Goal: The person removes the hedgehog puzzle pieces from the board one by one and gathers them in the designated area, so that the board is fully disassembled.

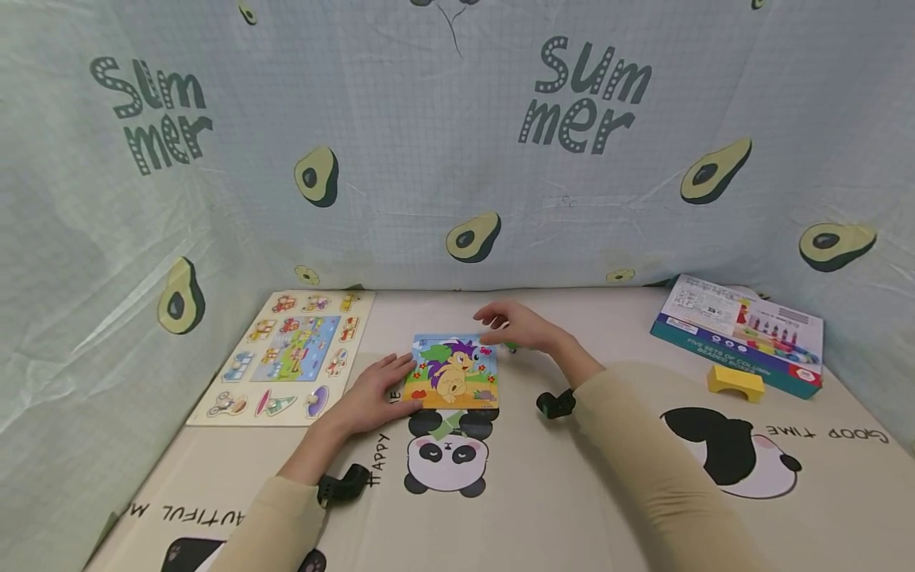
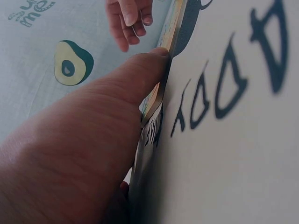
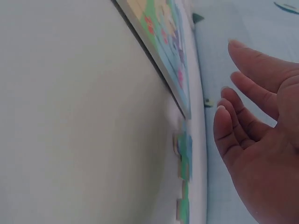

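A square picture puzzle (image 1: pixel 452 373) with a purple-haired hedgehog lies flat on the table in the head view. Along its left side the left hand (image 1: pixel 375 395) rests, thumb and fingertips touching the edge; the left wrist view shows that thumb on the edge of the board (image 2: pixel 174 28). Above the puzzle's upper right corner hovers the right hand (image 1: pixel 520 326), fingers relaxed and slightly bent, holding nothing. In the right wrist view the right hand (image 3: pixel 266 126) is apart from the puzzle (image 3: pixel 163 42). Small green pieces (image 3: pixel 184 163) lie beyond the puzzle's corner, partly hidden in the head view.
On the left lies a board with vehicle and toy pictures (image 1: pixel 243 349). At the right are a boxed bead set (image 1: pixel 743 334) and a yellow arch block (image 1: pixel 736 383). A printed curtain (image 1: pixel 400 143) hangs behind the table (image 1: pixel 529 492).
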Demonstrator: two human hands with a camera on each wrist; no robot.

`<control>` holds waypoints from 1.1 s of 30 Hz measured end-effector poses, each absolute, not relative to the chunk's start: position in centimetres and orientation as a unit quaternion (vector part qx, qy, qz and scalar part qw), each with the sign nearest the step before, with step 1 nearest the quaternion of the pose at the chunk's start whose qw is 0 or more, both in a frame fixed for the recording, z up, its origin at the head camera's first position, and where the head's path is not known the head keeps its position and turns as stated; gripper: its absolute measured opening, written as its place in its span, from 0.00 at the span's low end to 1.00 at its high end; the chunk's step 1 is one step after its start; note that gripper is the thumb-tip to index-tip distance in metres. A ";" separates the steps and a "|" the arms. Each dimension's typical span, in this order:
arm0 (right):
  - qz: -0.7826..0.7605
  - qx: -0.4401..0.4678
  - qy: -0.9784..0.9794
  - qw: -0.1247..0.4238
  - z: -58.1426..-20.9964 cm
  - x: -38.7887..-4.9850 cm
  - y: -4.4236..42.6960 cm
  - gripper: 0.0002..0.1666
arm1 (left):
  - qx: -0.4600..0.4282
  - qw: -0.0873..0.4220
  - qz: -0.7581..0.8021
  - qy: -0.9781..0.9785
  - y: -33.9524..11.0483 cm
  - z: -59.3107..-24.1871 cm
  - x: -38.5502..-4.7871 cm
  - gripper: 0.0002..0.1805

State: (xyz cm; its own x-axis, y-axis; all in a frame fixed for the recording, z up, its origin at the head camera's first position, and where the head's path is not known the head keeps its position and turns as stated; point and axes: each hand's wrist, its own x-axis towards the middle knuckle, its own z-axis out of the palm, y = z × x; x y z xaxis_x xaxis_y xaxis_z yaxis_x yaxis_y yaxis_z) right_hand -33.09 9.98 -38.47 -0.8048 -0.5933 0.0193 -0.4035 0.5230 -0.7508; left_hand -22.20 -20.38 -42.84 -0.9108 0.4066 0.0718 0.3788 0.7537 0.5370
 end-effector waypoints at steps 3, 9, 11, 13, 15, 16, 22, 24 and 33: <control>-0.382 -0.278 0.871 0.133 -38.9 -32.9 9.3 0.28 | 0.207 0.027 0.282 0.936 -20.4 -42.8 -22.1 0.43; -0.338 -0.269 0.891 0.137 -39.7 -32.7 8.3 0.28 | 0.207 0.027 0.282 0.937 -20.5 -42.9 -22.0 0.43; -0.322 -0.267 0.898 0.134 -39.9 -32.6 8.1 0.29 | 0.208 0.026 0.282 0.936 -20.6 -42.9 -22.0 0.43; -0.307 -0.263 0.905 0.130 -39.9 -32.4 7.9 0.29 | 0.209 0.025 0.281 0.936 -20.6 -42.9 -22.0 0.43; -0.292 -0.261 0.912 0.125 -39.9 -32.3 7.8 0.29 | 0.207 0.024 0.280 0.937 -20.6 -42.9 -22.0 0.43; -0.286 -0.261 0.914 0.122 -39.9 -32.3 7.8 0.30 | 0.206 0.024 0.280 0.937 -20.6 -42.8 -22.0 0.43; -0.261 -0.245 0.927 0.117 -39.6 -32.2 7.9 0.29 | 0.208 0.029 0.280 0.937 -20.2 -42.7 -22.1 0.43; -0.256 -0.242 0.928 0.119 -39.6 -32.2 7.8 0.28 | 0.209 0.030 0.280 0.936 -20.1 -42.7 -22.1 0.43; -0.245 -0.243 0.931 0.121 -39.3 -32.2 7.4 0.27 | 0.207 0.030 0.278 0.937 -20.2 -42.7 -22.2 0.43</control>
